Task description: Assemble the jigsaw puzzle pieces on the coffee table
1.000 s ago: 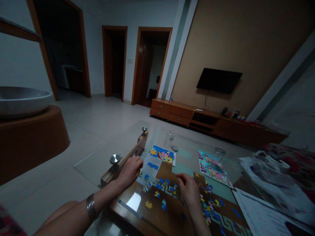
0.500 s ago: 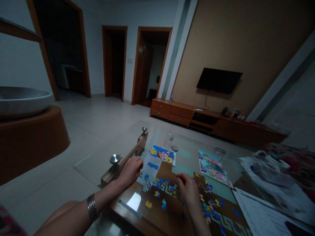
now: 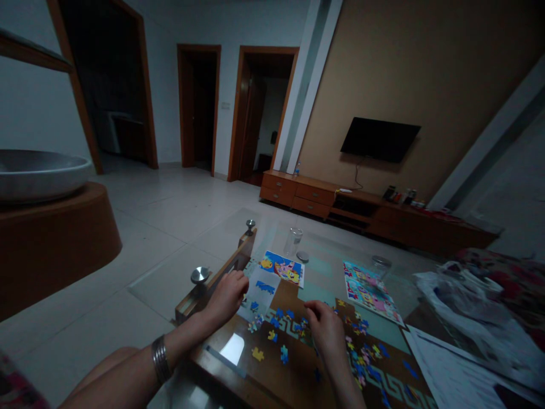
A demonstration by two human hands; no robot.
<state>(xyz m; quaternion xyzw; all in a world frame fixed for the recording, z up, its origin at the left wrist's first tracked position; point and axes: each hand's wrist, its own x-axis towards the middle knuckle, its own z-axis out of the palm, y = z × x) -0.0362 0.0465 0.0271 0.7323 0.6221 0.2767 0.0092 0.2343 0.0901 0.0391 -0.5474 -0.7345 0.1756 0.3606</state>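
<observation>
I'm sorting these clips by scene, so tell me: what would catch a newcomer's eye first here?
Bright loose puzzle pieces scattered over the glass table, with the right hand resting among them and the left hand at the table's left edge. Beyond them lie a partly built puzzle and a picture sheet. A dark television hangs on the tan wall behind.
</observation>
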